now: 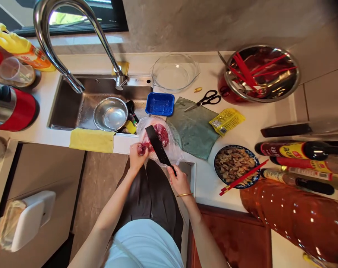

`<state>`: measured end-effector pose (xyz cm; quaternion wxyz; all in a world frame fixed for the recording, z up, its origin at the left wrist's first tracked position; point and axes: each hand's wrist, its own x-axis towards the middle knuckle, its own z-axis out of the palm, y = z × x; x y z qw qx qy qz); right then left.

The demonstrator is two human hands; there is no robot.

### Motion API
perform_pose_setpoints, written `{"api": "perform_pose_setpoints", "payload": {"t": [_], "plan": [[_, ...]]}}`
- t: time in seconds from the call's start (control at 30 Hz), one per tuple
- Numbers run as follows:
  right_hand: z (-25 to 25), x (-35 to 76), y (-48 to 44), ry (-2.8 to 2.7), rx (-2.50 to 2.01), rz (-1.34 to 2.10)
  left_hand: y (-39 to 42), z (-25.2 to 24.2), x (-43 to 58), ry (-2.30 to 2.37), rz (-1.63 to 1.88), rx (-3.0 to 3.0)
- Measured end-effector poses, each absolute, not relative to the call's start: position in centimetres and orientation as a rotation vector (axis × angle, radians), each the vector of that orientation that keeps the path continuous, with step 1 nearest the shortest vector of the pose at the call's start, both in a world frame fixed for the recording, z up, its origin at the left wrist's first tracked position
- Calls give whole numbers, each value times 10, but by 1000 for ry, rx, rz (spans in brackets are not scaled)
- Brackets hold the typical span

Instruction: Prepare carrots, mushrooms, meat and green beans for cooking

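A slab of red meat (162, 134) lies on a clear plastic bag (174, 148) at the counter's front edge, beside the sink. My left hand (138, 158) is closed on the meat's left end. The handle of a black knife (157, 144) is in my right hand (180, 182), and its blade lies across the meat, slanting up to the left. Just behind the bag is a blue plastic tray (160, 104). A green cloth (198, 130) is spread to the right, with black-handled scissors (209, 98) on its back edge.
The sink (85, 108) at left holds a metal bowl (110, 114) under a tall faucet (101, 33). To the right are a yellow packet (227, 121), a bowl of brown food pieces (233, 165) with red chopsticks (244, 178), several bottles and a large metal bowl (293, 80). A glass dish (174, 72) stands behind.
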<state>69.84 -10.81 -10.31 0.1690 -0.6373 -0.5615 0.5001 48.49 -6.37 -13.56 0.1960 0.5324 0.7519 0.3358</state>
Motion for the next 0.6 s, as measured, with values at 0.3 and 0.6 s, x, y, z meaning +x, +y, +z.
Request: {"api": "perform_pose_setpoints", "payload": {"t": [0.3, 0.6], "plan": [[-109, 679, -131, -1464, -1923, 1528, -67, -140, 475, 2129, 901, 1224], [-104, 678, -127, -1642, -1942, 1394, -68, -127, 473, 2100, 762, 1712]]}}
